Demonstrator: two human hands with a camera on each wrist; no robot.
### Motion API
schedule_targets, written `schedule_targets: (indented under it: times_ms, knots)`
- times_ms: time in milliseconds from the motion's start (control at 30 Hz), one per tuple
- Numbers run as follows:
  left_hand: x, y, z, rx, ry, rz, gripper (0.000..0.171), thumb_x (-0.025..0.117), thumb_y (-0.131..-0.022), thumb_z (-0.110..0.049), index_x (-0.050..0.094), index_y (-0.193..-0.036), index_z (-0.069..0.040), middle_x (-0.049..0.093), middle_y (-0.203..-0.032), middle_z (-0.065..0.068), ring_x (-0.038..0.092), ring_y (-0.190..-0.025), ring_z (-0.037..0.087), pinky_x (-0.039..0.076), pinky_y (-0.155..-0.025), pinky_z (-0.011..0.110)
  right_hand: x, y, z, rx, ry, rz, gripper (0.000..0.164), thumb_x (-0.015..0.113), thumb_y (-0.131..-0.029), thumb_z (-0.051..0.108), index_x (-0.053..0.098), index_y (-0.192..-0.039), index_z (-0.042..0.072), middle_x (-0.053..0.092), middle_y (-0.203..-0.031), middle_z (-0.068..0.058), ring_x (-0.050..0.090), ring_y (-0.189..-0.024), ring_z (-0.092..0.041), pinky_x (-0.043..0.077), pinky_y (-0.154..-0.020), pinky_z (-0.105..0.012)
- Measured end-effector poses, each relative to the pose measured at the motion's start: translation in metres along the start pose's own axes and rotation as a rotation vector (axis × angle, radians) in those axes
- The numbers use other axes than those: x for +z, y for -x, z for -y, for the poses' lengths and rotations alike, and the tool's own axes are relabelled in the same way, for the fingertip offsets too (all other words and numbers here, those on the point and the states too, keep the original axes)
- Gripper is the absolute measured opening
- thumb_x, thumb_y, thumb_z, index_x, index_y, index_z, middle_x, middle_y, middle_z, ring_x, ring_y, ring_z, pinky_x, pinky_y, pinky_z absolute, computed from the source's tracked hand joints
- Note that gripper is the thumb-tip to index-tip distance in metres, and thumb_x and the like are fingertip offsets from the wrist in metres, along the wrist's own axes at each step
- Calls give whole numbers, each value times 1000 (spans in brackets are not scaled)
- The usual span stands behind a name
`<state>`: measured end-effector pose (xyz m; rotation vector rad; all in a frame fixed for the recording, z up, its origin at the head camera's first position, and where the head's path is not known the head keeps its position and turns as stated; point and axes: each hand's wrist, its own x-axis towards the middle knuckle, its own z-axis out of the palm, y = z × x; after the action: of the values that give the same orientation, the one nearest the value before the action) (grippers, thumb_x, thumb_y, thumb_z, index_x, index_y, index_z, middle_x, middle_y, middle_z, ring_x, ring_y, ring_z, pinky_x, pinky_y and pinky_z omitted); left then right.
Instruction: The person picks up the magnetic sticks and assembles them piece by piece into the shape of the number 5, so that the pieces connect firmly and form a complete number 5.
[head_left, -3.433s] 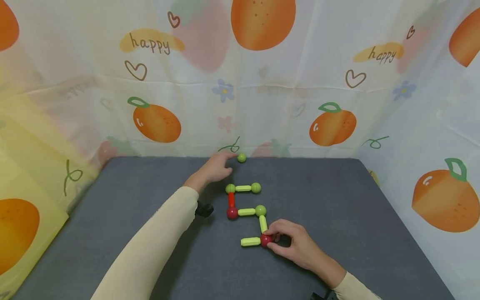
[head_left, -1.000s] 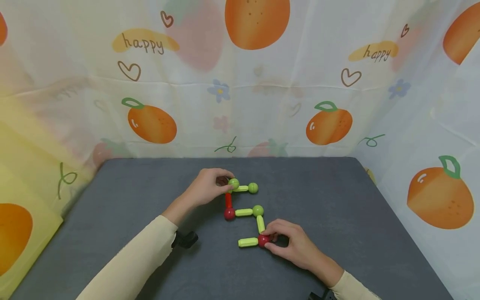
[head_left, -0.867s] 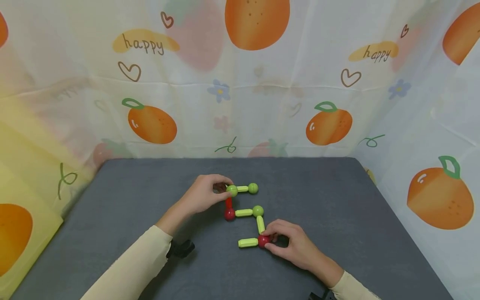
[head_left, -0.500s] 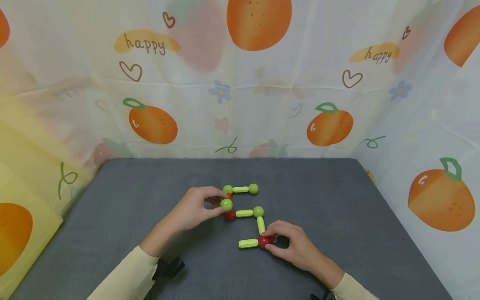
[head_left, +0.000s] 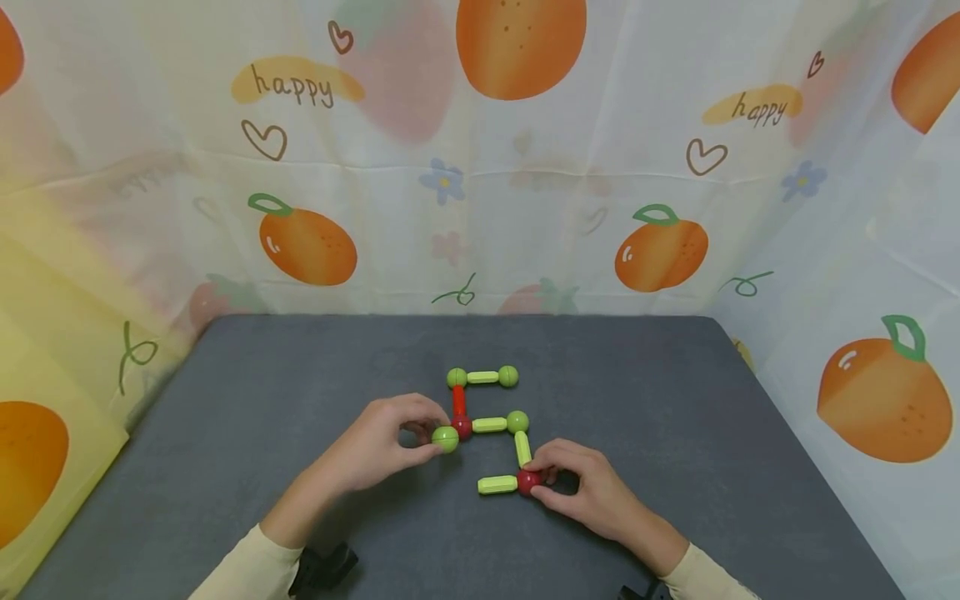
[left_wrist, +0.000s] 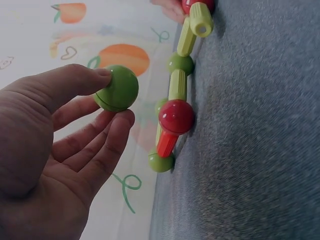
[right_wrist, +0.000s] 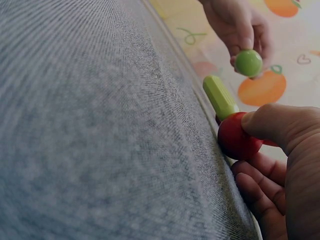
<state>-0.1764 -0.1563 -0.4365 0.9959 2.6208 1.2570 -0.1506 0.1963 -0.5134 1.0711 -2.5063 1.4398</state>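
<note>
My left hand [head_left: 393,440] pinches a loose green ball [left_wrist: 118,88] between thumb and fingers, held above the table just left of a red ball [head_left: 462,427]. On the table lies a chain of balls and rods shaped like an S. Its top has two green balls joined by a yellow-green rod [head_left: 482,377]; a red rod [head_left: 459,401] runs down to the red ball. Another rod leads right to a green ball [head_left: 517,422], then down to a second red ball [right_wrist: 239,136], which my right hand [head_left: 592,487] pinches. From that ball a yellow-green rod [head_left: 497,485] points left, its end bare.
The grey table [head_left: 660,392] extends around the chain on every side. Behind it hangs a white curtain [head_left: 540,208] printed with oranges, meeting the table's back edge. Dark camera straps [head_left: 324,570] sit on both wrists.
My left hand took the loose green ball from the table's back edge and has brought it toward me, past the chain's top left corner. My right hand stays on the lower red ball.
</note>
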Motion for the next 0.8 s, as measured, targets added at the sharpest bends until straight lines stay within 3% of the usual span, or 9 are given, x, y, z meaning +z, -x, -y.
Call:
schedule_targets:
  times_ms: [300, 800]
  knots:
    - [7, 5, 0, -26, 53, 59, 26, 86, -96, -10, 78, -118, -21, 72, -113, -11, 69, -92, 7, 63, -84, 42, 0, 0, -2, 3, 4, 2, 23, 85, -98, 19, 76, -117, 29, 70, -112, 12, 67, -91, -10, 60, -78, -31]
    - [17, 7, 6, -7, 23, 144, 23, 87, -94, -7, 78, -113, -17, 71, -105, -12, 70, -87, 2, 62, -81, 30, 0, 0, -1, 19, 20, 5, 23, 86, -98, 21, 76, -116, 32, 70, -112, 13, 67, -91, -9, 60, -79, -31]
